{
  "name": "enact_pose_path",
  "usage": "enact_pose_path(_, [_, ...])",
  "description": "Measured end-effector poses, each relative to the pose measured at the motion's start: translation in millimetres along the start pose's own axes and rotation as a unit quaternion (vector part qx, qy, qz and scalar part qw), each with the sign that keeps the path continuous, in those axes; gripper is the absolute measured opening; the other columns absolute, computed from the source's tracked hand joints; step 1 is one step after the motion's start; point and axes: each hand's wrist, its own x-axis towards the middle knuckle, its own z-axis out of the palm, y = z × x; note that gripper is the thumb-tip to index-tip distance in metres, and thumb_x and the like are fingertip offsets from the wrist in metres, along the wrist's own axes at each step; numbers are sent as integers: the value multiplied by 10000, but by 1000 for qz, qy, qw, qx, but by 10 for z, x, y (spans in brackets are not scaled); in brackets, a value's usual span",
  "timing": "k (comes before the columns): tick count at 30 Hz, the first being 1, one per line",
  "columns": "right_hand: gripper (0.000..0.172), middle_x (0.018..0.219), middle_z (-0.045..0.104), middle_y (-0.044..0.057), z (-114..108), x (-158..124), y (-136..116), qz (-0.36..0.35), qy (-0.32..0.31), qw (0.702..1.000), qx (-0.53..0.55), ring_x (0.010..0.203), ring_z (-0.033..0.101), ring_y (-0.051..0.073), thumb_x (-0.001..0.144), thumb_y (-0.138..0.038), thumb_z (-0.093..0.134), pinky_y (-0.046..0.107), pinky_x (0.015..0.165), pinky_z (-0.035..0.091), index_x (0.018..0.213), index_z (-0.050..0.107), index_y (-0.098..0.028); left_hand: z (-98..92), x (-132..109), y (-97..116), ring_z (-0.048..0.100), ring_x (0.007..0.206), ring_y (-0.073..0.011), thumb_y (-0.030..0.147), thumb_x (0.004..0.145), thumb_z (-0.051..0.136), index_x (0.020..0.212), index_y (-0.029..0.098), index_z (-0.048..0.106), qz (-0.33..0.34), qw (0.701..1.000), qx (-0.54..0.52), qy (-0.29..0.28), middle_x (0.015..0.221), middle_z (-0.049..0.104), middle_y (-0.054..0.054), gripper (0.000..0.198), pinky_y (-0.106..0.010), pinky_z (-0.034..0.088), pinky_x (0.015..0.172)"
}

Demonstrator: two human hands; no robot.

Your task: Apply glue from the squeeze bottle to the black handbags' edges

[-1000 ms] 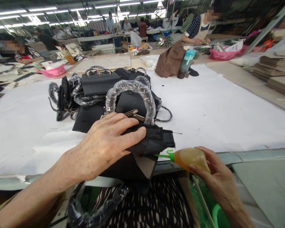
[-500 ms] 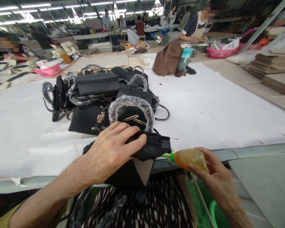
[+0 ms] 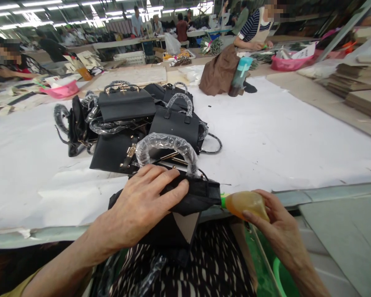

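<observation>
My left hand [image 3: 142,202] is closed over the top of a black handbag [image 3: 199,196] at the table's front edge, thumb and fingers pressing its dark lining. The bag's arched handle [image 3: 167,142], wrapped in clear plastic, stands up behind my knuckles. Held in my right hand [image 3: 276,222] is a squeeze bottle [image 3: 244,204] of amber liquid, lying sideways. Its green nozzle points left, and the tip is hidden at the bag's right end. Other black handbags [image 3: 126,105] are heaped just beyond my left hand.
White sheeting [image 3: 266,136] covers the table. A brown cloth [image 3: 219,72] and a teal-lidded bottle [image 3: 241,76] stand farther back. Pink basins [image 3: 60,90] and stacked boards [image 3: 352,84] lie to the sides. Co-workers sit across the room. Below on the right is a green tub [image 3: 284,280].
The bottle has moved slightly left, and its nozzle now goes out of sight at the bag's end. The bag's handle has tipped a little lower under my left hand.
</observation>
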Motion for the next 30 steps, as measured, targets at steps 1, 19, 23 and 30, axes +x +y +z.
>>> enact_pose_path(1, [578,990,641,50,6,3,-5,8,-8,1000,7,865,625,241,650,-446,708,324,714,543,1132,476,-227,9,-21,11,517,940,-222,159,841,441,1133,185,555,-4,1000,1,1,1116,584,-116,315,-370,456,803])
enact_pose_path(19, [499,858,619,31,-1,13,-111,45,-7,999,-20,738,602,210,679,-514,632,286,583,522,1052,499,-209,90,-162,98,521,986,-248,74,791,427,1141,179,550,-29,999,-15,-15,1118,595,-114,385,-403,461,829])
enact_pose_path(23, [461,838,620,13,-14,17,-104,31,-10,999,-25,754,592,195,692,-528,613,264,634,515,1018,514,-217,97,-168,96,525,979,-248,90,793,441,1137,183,559,-30,999,-22,-13,1119,596,-116,375,-407,460,829])
enact_pose_path(30, [458,848,634,21,20,-26,-122,38,-31,999,-21,767,601,207,696,-501,620,271,651,512,1037,504,-217,108,-169,102,510,997,-238,82,806,424,1149,190,541,-35,999,-25,-23,1131,588,-103,379,-398,448,855])
